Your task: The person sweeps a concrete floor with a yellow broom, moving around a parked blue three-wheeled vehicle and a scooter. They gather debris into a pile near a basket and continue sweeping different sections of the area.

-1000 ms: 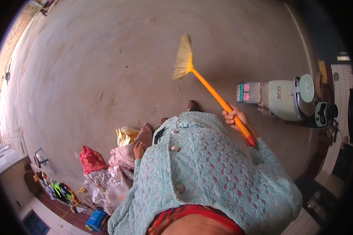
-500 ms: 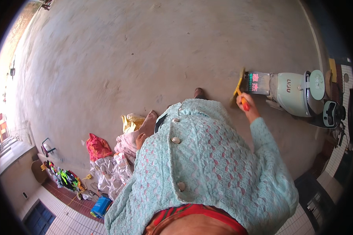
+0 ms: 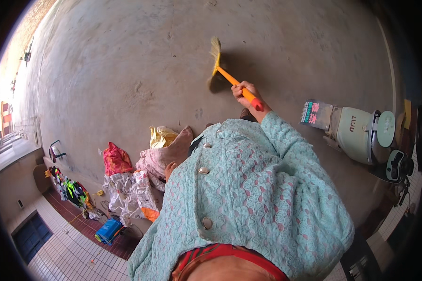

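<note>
My right hand (image 3: pixel 245 93) grips the orange handle of a broom (image 3: pixel 227 75) close to its red end. The broom's yellowish, bristly head (image 3: pixel 215 61) is over the concrete floor in front of me, slightly blurred; whether it touches the floor I cannot tell. My left hand (image 3: pixel 169 170) is low beside my pale green knitted cardigan, which covers most of it. Only part of its fingers shows, next to a pink cloth bundle (image 3: pixel 157 160), and any grip is hidden.
A pale green scooter (image 3: pixel 354 129) stands at the right. Left of me lie a yellow bag (image 3: pixel 162 137), a red bag (image 3: pixel 116 158) and crumpled silvery sacks (image 3: pixel 122 189). A blue container (image 3: pixel 109 230) and a multicoloured heap (image 3: pixel 72 191) are near the tiled wall.
My right hand has swung the broom leftward and forward, away from the scooter's rear, across the floor in front of me. My left hand stays about where it was. The view has shifted somewhat.
</note>
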Demonstrator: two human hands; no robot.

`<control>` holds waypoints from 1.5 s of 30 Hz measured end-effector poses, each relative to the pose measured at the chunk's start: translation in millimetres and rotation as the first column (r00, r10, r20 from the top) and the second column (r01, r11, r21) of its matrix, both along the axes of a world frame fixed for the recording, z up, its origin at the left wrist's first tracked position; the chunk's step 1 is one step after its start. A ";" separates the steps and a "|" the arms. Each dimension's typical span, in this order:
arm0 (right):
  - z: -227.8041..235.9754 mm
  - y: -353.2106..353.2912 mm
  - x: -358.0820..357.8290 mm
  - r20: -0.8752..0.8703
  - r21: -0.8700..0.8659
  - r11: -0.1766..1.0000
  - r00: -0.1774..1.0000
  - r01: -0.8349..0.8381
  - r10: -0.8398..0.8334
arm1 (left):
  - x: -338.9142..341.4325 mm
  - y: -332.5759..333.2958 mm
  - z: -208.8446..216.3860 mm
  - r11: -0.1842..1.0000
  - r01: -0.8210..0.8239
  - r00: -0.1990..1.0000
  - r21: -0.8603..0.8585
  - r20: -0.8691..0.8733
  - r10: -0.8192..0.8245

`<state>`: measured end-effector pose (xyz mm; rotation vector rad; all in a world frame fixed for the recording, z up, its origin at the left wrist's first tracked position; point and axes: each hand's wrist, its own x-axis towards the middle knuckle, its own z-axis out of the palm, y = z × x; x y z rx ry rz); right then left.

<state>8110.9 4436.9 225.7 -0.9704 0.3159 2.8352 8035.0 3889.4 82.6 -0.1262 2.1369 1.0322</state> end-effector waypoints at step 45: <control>45.4 -21.5 -26.7 0.426 0.606 0.766 0.901 -0.216 -0.083 | -24.7 398.0 297.1 0.834 0.065 0.878 0.548 0.365 -0.309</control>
